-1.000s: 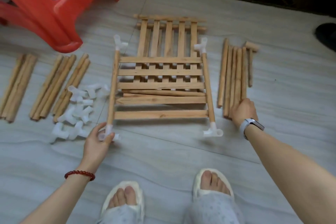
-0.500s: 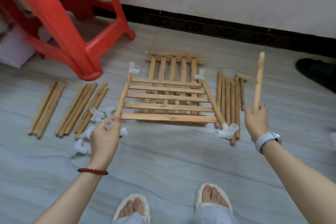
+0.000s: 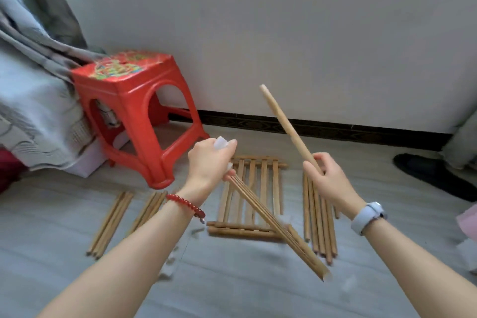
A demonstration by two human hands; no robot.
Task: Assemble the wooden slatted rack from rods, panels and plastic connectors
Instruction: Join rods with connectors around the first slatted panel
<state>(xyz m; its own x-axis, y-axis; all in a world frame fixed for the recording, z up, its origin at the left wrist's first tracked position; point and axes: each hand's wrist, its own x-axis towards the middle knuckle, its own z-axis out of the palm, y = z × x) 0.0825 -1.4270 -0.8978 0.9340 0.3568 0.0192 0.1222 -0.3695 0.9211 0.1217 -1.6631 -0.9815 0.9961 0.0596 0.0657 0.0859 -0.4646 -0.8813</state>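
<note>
1. In mid-air, in front of the person, the left hand [image 3: 210, 160] holds up one corner of a slatted panel frame [image 3: 273, 224]. Its fingers are curled round a white plastic connector [image 3: 221, 142] at the top of the frame's side rod.
2. The frame hangs tilted, seen almost edge-on. Its far lower corner [image 3: 324, 275] appears to sit at or near the floor [image 3: 245, 286], blurred.
3. The right hand [image 3: 326, 178] grips a single loose rod [image 3: 287, 128] near its lower end, fingers wrapped round it. The rod slants up and to the left, its free tip near the wall.
4. On the floor below lies a second slatted panel [image 3: 254, 196], flat.
5. Just right of that panel lies a row of long rods [image 3: 318, 217]. Well to the left lie two bundles of shorter rods [image 3: 111, 222].
6. A few more white connectors [image 3: 169, 264] lie on the floor at lower left, blurred.
7. A red plastic stool [image 3: 131, 108] stands at the left, with grey bedding [image 3: 31, 100] beside it.
8. The step in hand seems to be adding a rod to the raised frame.
9. The next move likely calls for lining the rod's end up with an open socket of a connector and pushing it straight in while the left hand steadies the frame.
</note>
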